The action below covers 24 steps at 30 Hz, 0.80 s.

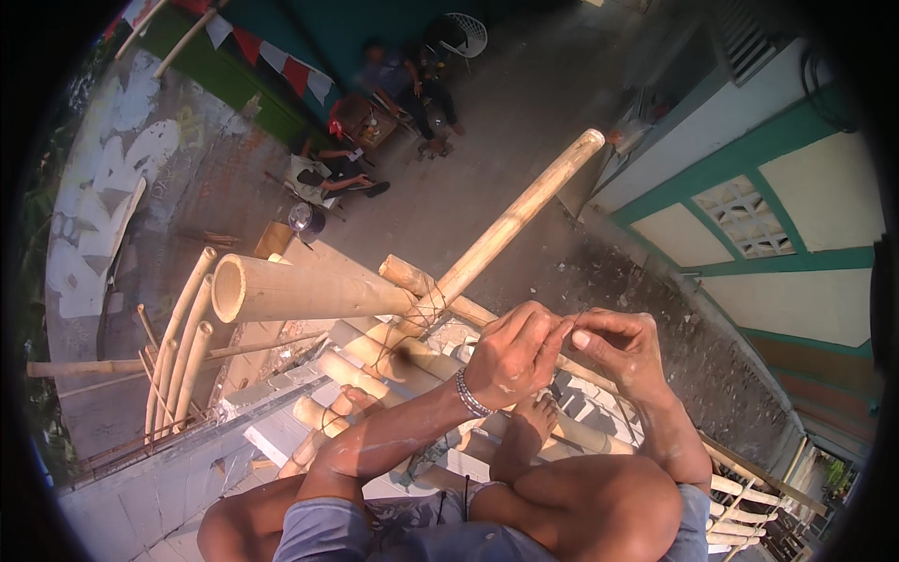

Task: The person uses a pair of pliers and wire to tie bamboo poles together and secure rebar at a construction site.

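Note:
My left hand [518, 351], with a patterned bracelet at the wrist, is held in front of my knees, its fingertips pinched together. Close against it, my right hand [623, 348] pinches with thumb and forefinger. Whatever lies between the fingertips is too small to make out. Just beyond my left hand, a thick bamboo pole [318, 290] with a hollow cut end meets a long slanting bamboo pole [524, 211] and a shorter bamboo piece [405, 272]. Dark thin binding [428, 304] wraps their crossing. More bamboo poles [421, 361] lie below, partly hidden by my left arm.
I sit high on the bamboo framework, my bare foot [532, 421] on it. Several upright bamboo poles [192, 342] stand at left. Far below, two people sit near a bucket [306, 217] and a white chair [465, 36]. A green-and-cream wall [805, 215] runs along the right.

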Each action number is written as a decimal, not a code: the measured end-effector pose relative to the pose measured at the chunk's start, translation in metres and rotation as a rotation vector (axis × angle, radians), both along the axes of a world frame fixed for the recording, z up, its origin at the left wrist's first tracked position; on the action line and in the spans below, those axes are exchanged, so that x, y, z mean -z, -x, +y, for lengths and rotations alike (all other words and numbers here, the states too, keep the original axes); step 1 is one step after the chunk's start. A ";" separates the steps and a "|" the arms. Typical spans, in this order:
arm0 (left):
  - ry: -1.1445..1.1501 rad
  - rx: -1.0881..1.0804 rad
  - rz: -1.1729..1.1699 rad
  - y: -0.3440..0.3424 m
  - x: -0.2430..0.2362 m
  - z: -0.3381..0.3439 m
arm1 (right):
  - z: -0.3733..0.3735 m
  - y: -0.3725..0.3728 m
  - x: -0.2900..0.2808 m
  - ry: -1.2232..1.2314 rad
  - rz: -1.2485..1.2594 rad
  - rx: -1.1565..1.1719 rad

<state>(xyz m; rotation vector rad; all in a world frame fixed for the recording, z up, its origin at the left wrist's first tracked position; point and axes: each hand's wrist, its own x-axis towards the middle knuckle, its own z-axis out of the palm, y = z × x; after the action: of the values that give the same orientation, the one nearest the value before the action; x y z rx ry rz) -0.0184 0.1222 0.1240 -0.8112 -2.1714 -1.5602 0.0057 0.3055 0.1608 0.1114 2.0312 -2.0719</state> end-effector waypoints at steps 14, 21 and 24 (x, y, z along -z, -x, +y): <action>-0.119 0.110 -0.863 -0.015 -0.004 -0.009 | -0.003 -0.025 0.024 -0.613 0.529 -0.016; 0.066 0.170 -0.419 -0.026 0.021 -0.014 | -0.004 -0.024 0.023 -0.276 0.000 0.077; 0.117 0.254 -0.536 -0.019 0.019 -0.018 | -0.003 -0.020 0.017 -0.519 0.318 -0.077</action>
<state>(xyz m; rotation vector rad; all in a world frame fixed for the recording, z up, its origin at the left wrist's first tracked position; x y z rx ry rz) 0.0007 0.1046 0.1048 -0.7964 -2.6356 -1.9718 0.0258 0.3021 0.1437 -0.2182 2.6756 -1.5478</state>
